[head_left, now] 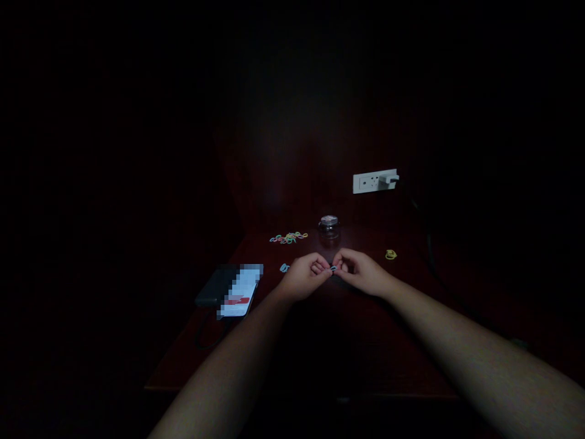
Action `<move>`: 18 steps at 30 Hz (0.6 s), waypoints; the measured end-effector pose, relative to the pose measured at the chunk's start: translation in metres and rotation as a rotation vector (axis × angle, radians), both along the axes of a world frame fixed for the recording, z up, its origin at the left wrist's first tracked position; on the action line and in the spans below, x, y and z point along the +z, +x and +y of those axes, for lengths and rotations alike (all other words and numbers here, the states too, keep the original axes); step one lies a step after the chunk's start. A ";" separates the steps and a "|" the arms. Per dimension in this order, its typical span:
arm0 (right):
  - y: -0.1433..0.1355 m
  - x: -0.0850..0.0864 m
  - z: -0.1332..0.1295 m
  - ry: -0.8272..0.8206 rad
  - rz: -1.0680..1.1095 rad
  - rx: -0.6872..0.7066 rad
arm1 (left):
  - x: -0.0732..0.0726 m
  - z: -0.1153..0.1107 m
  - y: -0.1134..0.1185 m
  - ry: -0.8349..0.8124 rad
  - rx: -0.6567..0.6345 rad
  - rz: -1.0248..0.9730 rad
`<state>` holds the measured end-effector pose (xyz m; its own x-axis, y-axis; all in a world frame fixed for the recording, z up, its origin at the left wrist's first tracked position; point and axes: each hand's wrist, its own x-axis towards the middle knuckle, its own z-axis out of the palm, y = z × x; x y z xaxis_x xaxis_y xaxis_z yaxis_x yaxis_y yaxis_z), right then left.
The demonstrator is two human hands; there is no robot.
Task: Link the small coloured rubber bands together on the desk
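Observation:
The room is dark and a dim light falls on a dark red wooden table [320, 341]. My left hand [305, 275] and my right hand [361, 271] meet over the middle of the table, fingertips pinched together on one small blue band [333, 267] held between them. Another blue band [284, 267] lies on the table just left of my left hand. A pile of several small coloured bands [289, 238] lies farther back, to the left. A single yellow band [390, 255] lies right of my right hand.
A small clear glass jar [328, 227] stands behind my hands. A phone with a lit screen [241, 292] lies on a dark device [212, 289] at the left. A white wall socket [375, 181] carries a plug, and its cable [427, 244] runs down the right side.

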<state>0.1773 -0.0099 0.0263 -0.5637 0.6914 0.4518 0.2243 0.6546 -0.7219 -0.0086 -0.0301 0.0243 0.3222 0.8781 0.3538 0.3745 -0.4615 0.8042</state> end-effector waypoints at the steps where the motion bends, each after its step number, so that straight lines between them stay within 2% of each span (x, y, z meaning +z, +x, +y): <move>1: 0.000 0.000 0.000 0.002 0.005 -0.002 | 0.000 0.000 0.000 -0.003 0.000 -0.002; 18: 0.000 0.002 -0.002 -0.008 0.021 -0.009 | -0.001 0.000 0.000 -0.007 -0.011 0.001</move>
